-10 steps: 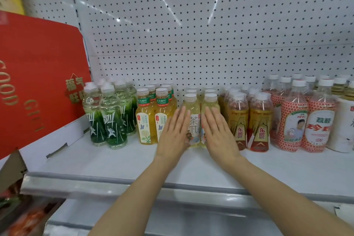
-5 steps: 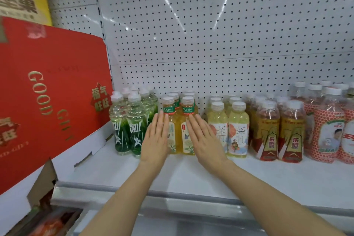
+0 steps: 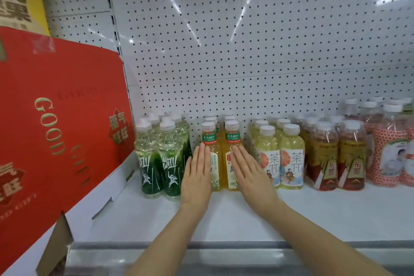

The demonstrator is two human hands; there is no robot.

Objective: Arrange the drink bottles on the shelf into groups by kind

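Since a second ago, both hands shifted left off the pale citrus-label bottles (image 3: 280, 159) onto the orange tea bottles (image 3: 220, 154). Left hand (image 3: 197, 175) and right hand (image 3: 251, 175) flat, fingers straight, pressed against the front pair, gripping nothing. Bare shelf (image 3: 224, 215) in front up to its edge. Green bottles (image 3: 160, 159) just left; red box (image 3: 56, 119) beyond.

Hands — position change: a second ago both flat palms stood against the pale-yellow tea bottles (image 3: 280, 163); now the left hand (image 3: 197, 177) and right hand (image 3: 251, 175) stand, fingers straight, against the green-collared amber bottles (image 3: 221, 159) — one group leftward along the shelf (image 3: 224, 219).
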